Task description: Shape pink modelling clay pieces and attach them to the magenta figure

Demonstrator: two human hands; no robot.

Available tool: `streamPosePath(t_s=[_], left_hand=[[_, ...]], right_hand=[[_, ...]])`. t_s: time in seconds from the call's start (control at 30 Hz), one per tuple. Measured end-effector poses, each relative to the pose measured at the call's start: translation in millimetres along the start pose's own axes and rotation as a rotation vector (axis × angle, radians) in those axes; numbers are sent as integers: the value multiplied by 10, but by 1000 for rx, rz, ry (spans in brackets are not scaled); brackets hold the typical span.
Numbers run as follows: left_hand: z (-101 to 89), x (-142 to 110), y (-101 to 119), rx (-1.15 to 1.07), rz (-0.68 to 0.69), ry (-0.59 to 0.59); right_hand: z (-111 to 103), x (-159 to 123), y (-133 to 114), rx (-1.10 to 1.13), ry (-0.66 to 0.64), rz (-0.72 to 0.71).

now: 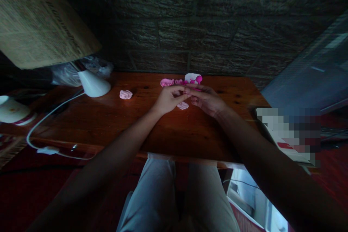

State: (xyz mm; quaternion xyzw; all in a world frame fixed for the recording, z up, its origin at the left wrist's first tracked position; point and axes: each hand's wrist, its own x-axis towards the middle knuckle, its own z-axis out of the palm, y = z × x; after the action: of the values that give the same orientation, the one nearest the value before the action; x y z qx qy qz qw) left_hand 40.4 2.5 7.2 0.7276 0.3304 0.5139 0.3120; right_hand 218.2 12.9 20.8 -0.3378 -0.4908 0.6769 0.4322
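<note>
My left hand [169, 98] and my right hand [208, 100] meet fingertip to fingertip over the wooden table. The thumb and fingers of the left are pinched together, and the right's fingers press against them. Whatever lies between the fingertips is too small and hidden to make out. Just below the fingers is a flat pale pink piece [183, 106] that looks like modelling clay. Behind the hands sit a pink scalloped piece [166, 82], a white piece [190, 77] and a magenta round-ended piece [199, 79]. A crumpled pale pink lump [125, 95] rests farther left.
A lamp with a white base [95, 84] and a printed paper shade [46, 25] stands left, its cord [40, 123] hanging over the table [174, 137] edge. A white cup-like container [13, 110] is far left. A stone-block wall [174, 32] rises behind.
</note>
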Motion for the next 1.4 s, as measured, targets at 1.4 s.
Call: streamPosePath(t_s=[1.4], left_hand=[[-10, 1, -45, -25, 16, -26]], right_hand=[[48, -21, -40, 57, -24, 66]])
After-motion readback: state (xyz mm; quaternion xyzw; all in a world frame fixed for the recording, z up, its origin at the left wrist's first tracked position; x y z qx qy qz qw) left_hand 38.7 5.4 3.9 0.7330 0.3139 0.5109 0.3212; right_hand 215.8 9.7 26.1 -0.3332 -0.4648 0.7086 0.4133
